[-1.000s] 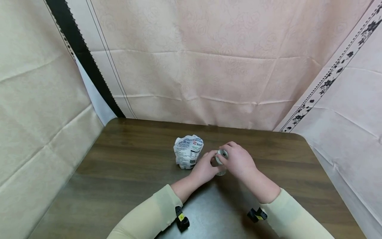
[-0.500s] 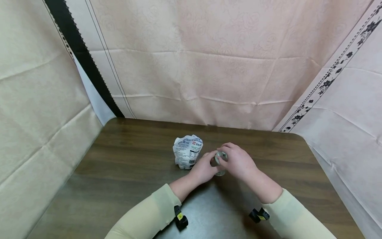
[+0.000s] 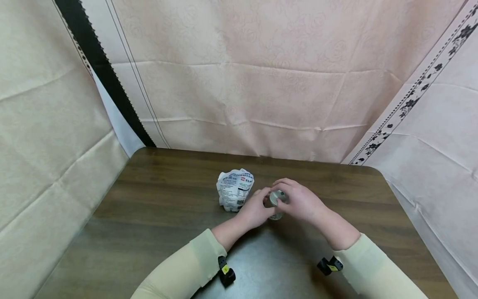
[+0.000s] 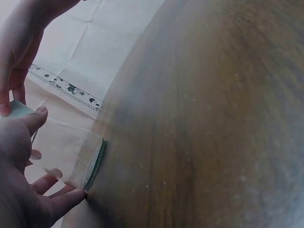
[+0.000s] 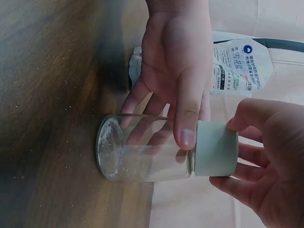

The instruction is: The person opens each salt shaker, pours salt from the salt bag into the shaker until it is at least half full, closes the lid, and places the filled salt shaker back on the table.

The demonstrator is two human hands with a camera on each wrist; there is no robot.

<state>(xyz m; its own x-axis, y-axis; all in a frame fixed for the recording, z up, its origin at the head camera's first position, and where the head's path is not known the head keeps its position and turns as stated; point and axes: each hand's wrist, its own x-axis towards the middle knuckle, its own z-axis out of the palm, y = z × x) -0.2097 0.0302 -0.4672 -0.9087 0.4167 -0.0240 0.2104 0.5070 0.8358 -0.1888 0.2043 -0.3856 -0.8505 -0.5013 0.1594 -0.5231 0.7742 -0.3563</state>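
A clear glass jar [image 5: 152,164] stands upright on the table, with a little white residue on its bottom. Its pale green lid [image 5: 216,149] sits at the mouth. My left hand [image 3: 255,210] grips the jar's side, thumb along the glass just below the lid and the other fingers behind it. From above, my right hand [image 3: 300,201] pinches the lid between thumb and fingers. In the left wrist view, much of the jar is hidden by the left hand [image 4: 19,166].
Left of the hands, a crumpled white printed bag [image 3: 234,190] stands close to the left hand. The brown wooden table [image 3: 168,216] ends at a back edge against hanging pale cloth [image 3: 239,91]. Each wrist carries a small black camera.
My right hand has turned about the lid, its wrist and forearm swinging to the right. The left hand keeps its grip on the jar, and the bag stays put.
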